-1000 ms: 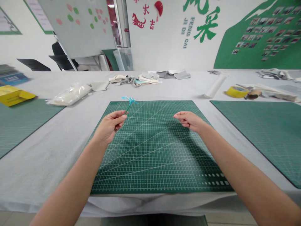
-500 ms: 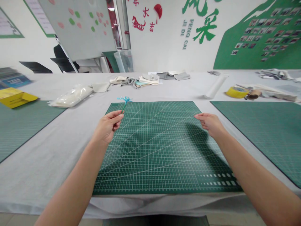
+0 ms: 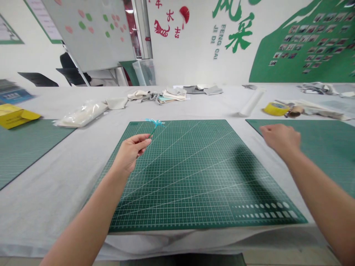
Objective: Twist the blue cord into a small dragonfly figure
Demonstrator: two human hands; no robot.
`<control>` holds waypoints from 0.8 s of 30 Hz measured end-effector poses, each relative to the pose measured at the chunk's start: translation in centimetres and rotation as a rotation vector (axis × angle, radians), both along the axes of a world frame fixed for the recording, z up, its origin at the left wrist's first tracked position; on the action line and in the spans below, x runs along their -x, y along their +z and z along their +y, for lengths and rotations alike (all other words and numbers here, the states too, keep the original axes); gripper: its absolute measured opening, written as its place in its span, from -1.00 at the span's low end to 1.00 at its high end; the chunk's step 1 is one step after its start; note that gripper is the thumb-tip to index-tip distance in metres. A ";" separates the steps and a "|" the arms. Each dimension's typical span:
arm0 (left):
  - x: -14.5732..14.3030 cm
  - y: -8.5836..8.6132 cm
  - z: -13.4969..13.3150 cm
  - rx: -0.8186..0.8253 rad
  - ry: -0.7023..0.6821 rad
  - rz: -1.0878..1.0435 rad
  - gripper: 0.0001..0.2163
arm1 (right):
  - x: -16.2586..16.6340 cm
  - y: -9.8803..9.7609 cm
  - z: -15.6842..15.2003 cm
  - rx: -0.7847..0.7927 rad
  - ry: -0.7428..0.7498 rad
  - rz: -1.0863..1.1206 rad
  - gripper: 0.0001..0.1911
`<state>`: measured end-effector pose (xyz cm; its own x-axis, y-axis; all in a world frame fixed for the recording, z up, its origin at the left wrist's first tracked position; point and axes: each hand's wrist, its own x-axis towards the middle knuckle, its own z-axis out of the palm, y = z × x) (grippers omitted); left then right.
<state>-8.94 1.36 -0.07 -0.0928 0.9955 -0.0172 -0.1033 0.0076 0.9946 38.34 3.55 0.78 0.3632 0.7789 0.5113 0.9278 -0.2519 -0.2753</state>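
My left hand pinches the thin green stem of a small light-blue flower-like piece, holding it up over the far left corner of the middle green cutting mat. My right hand hovers over the grey cloth strip between the middle mat and the right-hand mat. It is smeared by motion, palm down, with nothing visible in it. A yellow tape roll lies beyond it.
A white roll and a brown spool lie near the tape. Folded fabric pieces sit at the table's far middle, a clear plastic bag and a yellow box to the left. A third green mat lies at left.
My right hand has swung from the middle of the mat rightward past its right edge. My left hand has stayed about where it was, still holding the blue piece.
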 end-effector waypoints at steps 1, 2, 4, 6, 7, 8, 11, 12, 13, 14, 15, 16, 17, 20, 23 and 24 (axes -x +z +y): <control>-0.1 0.0 -0.1 -0.004 0.000 0.014 -0.68 | 1.6 -0.2 -0.3 0.010 0.024 -0.043 -0.65; -0.2 -0.1 -0.2 -0.007 -0.003 0.031 -0.69 | 3.6 -0.3 -0.6 0.000 0.082 -0.140 -0.64; -0.4 -0.2 -0.3 -0.008 -0.014 0.068 -0.70 | 8.4 -0.4 -1.3 -0.095 0.205 -0.227 -0.67; -0.7 -0.3 -0.4 -0.006 -0.018 0.091 -0.71 | 13.6 -0.2 -2.0 -0.150 0.393 -0.194 -0.72; -0.8 -0.3 -0.5 -0.006 -0.024 0.097 -0.72 | 16.1 -0.1 -2.3 -0.133 0.494 -0.152 -0.67; -1.0 -0.4 -0.5 -0.005 -0.031 0.100 -0.72 | 18.5 0.1 -2.6 -0.069 0.596 -0.093 -0.61; -1.5 -0.4 -0.7 0.006 -0.055 0.103 -0.71 | 24.3 -0.1 -3.3 0.252 0.829 0.216 -0.46; -1.6 -0.5 -0.8 0.012 -0.062 0.106 -0.71 | 25.7 -0.5 -3.4 0.306 0.870 0.360 -0.39; -1.8 -0.5 -0.9 0.021 -0.074 0.111 -0.71 | 26.8 -0.9 -3.4 0.314 0.904 0.498 -0.35; -1.9 -0.5 -1.0 0.023 -0.084 0.114 -0.71 | 27.7 -1.3 -3.4 0.287 0.939 0.631 -0.35; -2.1 -0.6 -1.0 0.025 -0.099 0.116 -0.72 | 28.3 -1.8 -3.4 0.240 0.980 0.767 -0.40; -2.2 -0.6 -1.1 0.020 -0.117 0.117 -0.74 | 28.7 -2.3 -3.3 0.210 1.041 0.925 -0.47; -2.4 -0.6 -1.2 0.011 -0.135 0.118 -0.75 | 29.0 -2.7 -3.2 0.199 1.081 1.067 -0.53; -2.7 -0.8 -1.3 0.004 -0.151 0.126 -0.77 | 29.2 -3.4 -3.1 0.204 1.077 1.249 -0.67; -3.0 -0.8 -1.4 0.021 -0.140 0.129 -0.77 | 29.1 -3.6 -3.3 0.142 0.994 1.214 -0.73; -3.0 -0.8 -1.5 0.026 -0.147 0.126 -0.77 | 29.1 -3.7 -3.4 0.116 0.973 1.215 -0.74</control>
<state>-5.93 -0.10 -0.91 0.0509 0.9979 -0.0404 0.0264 0.0391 0.9989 9.24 0.19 -2.90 -0.1498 0.9642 0.2186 -0.0153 0.2188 -0.9757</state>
